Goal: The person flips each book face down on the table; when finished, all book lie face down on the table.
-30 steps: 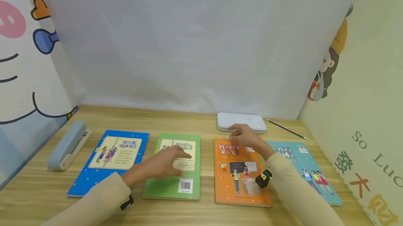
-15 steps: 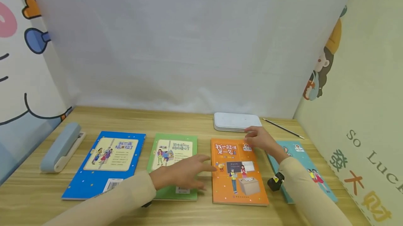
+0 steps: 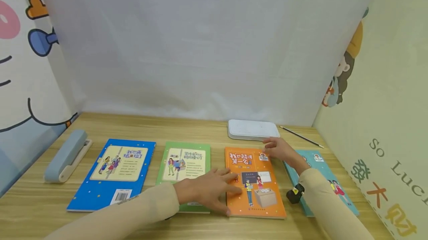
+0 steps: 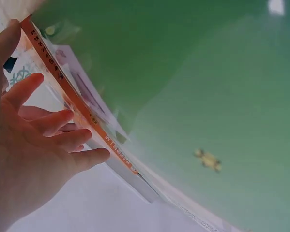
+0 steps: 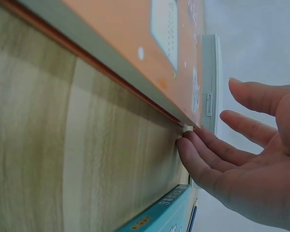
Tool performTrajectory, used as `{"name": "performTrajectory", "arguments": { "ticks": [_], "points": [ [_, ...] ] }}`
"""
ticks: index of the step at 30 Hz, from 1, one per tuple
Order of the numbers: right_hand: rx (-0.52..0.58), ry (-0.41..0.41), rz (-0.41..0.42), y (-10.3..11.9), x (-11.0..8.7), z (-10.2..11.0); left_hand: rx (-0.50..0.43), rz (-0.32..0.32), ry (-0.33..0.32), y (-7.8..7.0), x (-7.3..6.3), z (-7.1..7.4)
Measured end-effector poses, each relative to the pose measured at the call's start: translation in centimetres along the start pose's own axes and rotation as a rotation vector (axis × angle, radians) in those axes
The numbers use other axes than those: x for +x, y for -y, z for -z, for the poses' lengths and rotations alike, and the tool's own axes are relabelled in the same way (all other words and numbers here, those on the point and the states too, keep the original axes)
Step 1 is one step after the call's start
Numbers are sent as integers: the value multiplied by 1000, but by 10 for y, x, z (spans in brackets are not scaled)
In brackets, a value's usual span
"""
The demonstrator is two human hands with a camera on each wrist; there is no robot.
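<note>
An orange book (image 3: 257, 180) with a cartoon cover lies flat between my two hands. My left hand (image 3: 210, 191), fingers spread, reaches over the green book (image 3: 185, 154), its fingertips at the orange book's left edge. In the left wrist view, the orange spine (image 4: 69, 92) runs just past those extended fingers. Over at the top right corner, my right hand (image 3: 285, 153) has its fingertips right at the book's edge. The right wrist view shows those fingers (image 5: 207, 164) loosely bent by that corner, with the thumb (image 5: 256, 96) held apart.
A blue book (image 3: 97, 191) lies left of the green one. The teal book (image 3: 319, 165) is partly under my right sleeve. Behind stands a white case (image 3: 252, 129) beside a pencil (image 3: 301, 136). A blue-grey stapler (image 3: 68, 154) sits far left on the wooden table (image 3: 150, 125).
My left hand has moved right, from over the green book to the orange book's left edge. My right hand has shifted right, from the orange book's top to its top right corner.
</note>
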State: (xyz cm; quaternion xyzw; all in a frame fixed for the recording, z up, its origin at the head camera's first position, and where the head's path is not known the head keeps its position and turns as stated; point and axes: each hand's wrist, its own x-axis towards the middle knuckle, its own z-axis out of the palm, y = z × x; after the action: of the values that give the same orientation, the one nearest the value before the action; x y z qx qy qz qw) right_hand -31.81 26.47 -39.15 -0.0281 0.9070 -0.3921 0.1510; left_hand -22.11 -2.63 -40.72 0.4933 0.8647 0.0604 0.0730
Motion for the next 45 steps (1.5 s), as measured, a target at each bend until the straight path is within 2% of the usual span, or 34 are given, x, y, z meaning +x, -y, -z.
{"name": "performTrajectory", "arguments": {
  "ticks": [6, 18, 26, 30, 34, 40, 45],
  "points": [
    [21, -3, 16, 1, -1, -3, 25, 2, 45, -3, 1, 1],
    [85, -8, -13, 6, -2, -6, 55, 16, 61, -6, 5, 3],
    [172, -37, -78, 6, 2, -6, 46, 13, 58, -7, 6, 3],
    [254, -98, -123, 6, 4, -8, 49, 18, 60, -7, 7, 3],
    [336, -112, -133, 3, 2, -9, 35, 19, 64, -7, 7, 2],
    [367, -28, -95, -5, 0, -3, 24, 25, 73, -8, 7, 4],
    [329, 117, -32, -13, 2, 5, 23, 31, 70, -8, 6, 5]
  ]
}}
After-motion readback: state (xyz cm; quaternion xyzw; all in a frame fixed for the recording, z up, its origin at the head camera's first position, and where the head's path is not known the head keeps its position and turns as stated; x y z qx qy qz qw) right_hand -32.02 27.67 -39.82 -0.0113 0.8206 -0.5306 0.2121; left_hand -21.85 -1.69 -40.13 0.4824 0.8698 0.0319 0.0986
